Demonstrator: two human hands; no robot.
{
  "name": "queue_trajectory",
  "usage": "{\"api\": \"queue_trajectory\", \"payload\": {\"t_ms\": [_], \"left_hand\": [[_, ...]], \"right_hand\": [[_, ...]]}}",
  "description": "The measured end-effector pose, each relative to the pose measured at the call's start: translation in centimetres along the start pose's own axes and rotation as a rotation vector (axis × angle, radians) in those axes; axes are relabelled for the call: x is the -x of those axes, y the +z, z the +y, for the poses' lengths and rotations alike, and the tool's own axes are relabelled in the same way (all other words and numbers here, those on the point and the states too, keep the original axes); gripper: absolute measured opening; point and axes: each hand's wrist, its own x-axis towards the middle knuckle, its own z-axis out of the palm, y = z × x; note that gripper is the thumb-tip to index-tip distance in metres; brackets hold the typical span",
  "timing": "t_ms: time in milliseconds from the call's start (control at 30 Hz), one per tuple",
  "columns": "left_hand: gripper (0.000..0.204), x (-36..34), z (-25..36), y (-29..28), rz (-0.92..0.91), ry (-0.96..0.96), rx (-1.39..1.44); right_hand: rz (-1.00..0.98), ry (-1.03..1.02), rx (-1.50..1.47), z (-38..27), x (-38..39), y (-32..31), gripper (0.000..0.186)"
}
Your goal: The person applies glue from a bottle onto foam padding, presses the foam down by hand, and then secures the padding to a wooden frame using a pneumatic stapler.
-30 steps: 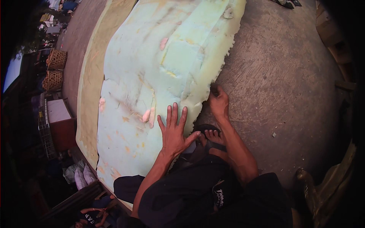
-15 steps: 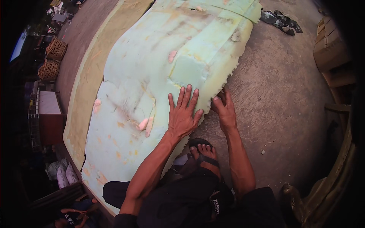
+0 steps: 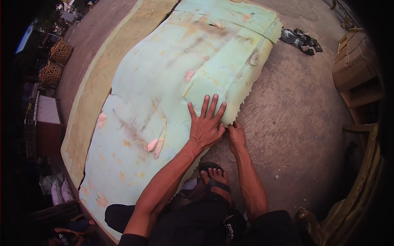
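A large pale-green foam sheet [image 3: 141,84], stained and patched with pink and yellow bits, slants across the middle, its right edge jagged. My left hand [image 3: 205,126] lies flat on it close to that edge, fingers spread and the thumb bent over the rim. Beside the thumb, my right hand [image 3: 237,137] is closed at the jagged edge, pinching the foam there; its fingertips are partly hidden under the rim. Beneath the green foam a tan padded layer [image 3: 88,106] shows along the left side.
My sandalled foot [image 3: 215,178] stands beside the foam on the concrete floor [image 3: 287,110]. Crumpled black plastic [image 3: 301,40] lies at the far right. Cardboard boxes [image 3: 355,57] and a carved wooden frame [image 3: 357,184] line the right. Woven baskets [image 3: 61,50] stand at far left.
My right hand has moved in and closed at the foam's edge. My left hand has slid slightly right, its thumb now bent over the rim. The view has shifted a little.
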Motion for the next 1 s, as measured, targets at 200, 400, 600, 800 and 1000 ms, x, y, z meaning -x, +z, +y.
{"api": "queue_trajectory", "payload": {"t_ms": [200,400,600,800,1000], "left_hand": [[0.078,0.2,0.0,-0.1,-0.094,-0.032,-0.059],[0.064,-3.4,0.9,-1.9,-0.267,-0.062,-0.007],[0.070,-3.3,-1.0,0.8,-0.024,0.065,-0.057],[0.074,-3.6,-0.2,1.4,-0.105,0.028,-0.097],[0.079,-4.0,-0.4,1.5,-0.105,0.022,-0.199]], "right_hand": [[0.110,-0.119,-0.328,-4.8,-0.8,0.4,0.059],[0.085,-0.061,-0.005,-5.8,-5.0,-0.6,0.067],[0.261,-0.191,-0.224,-9.1,-5.6,0.5,0.084],[0.528,-0.670,0.532,-15.6,-13.7,1.9,0.085],[0.441,-0.512,0.801,-14.7,-16.9,2.5,0.085]]}}
